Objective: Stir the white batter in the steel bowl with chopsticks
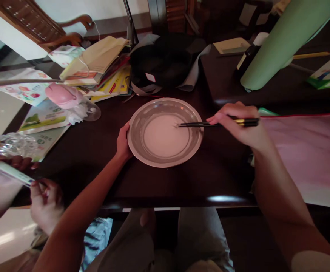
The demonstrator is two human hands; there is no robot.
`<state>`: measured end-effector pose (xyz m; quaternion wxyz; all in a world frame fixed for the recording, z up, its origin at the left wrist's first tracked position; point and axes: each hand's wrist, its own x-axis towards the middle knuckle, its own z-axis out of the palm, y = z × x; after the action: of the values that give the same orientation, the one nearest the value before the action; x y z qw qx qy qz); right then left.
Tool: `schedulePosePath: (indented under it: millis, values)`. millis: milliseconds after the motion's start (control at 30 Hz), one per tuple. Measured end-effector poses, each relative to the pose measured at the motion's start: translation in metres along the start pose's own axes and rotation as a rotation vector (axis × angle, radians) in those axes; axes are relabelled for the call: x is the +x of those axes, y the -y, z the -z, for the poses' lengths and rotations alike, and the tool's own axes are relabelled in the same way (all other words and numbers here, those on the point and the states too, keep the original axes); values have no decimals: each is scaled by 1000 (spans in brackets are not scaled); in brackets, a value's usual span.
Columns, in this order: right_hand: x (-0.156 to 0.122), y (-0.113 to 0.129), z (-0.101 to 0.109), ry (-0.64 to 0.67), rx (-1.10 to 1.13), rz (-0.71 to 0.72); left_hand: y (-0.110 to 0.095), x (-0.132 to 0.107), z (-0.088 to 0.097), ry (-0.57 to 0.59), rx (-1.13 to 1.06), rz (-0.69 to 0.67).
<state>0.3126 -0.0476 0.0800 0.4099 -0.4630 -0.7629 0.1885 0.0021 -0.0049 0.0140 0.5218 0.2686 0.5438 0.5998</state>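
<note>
A round metal basin (pixel 138 153) stands on the dark table in front of me, with a milky white liquid (pixel 165 138) in its bottom. My left hand (pixel 124 140) grips the basin's left rim, its fingers mostly hidden behind the wall. In my right hand (pixel 235 121) is a pair of black chopsticks (pixel 199 124) with gold bands near the thick ends. They lie almost level over the right rim, and their tips touch the liquid near the middle, where its surface looks slightly disturbed.
Another person's hands (pixel 47 200) hold a flat, pale object at the left. Behind the basin lie a black bag (pixel 165 60) and stacked papers (pixel 97 64). A green cylinder (pixel 284 45) and dark bottle (pixel 245 58) stand back right. Pink cloth (pixel 309 151) covers the right side.
</note>
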Motion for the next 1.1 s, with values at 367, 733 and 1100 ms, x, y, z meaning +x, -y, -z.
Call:
schedulePosePath:
  millis: [367,733,1100]
  values:
    - [2,1,-13,50,-13,74,0,1,1,-25,3,23]
    - [2,2,-19,162,63,146,-1,-1,0,-15,-27,30]
    - [1,4,-21,223,109,150,-2,-1,-1,-12,-17,22]
